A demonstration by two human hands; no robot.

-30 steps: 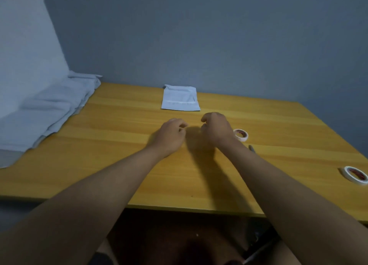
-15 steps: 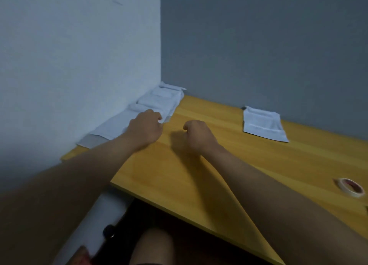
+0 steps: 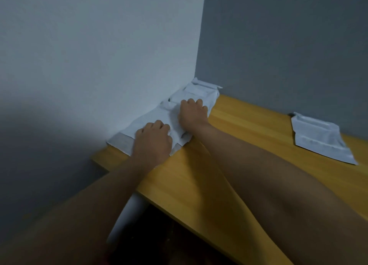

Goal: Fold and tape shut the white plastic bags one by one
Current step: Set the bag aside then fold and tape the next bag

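Head view, entry by size: wall [image 3: 99, 55], pale, on the left; counter [image 3: 249, 145], yellow wood; stack of white plastic bags [image 3: 159, 115] lying on the counter along the wall; one folded bag [image 3: 322, 139] lying apart on the far right. Left hand [image 3: 152, 140], grip curled onto the near end of the stack; right hand [image 3: 193, 113], grip curled onto the stack further along; whether either has pinched a single bag free cannot be told. Step in hand, by judgement: taking the next bag; best to lift only the top sheet by its edge and slide it to open wood. Change from half a second back: both hands were short of the stack, fists on bare wood; now both rest on it, and the tape roll has left view.
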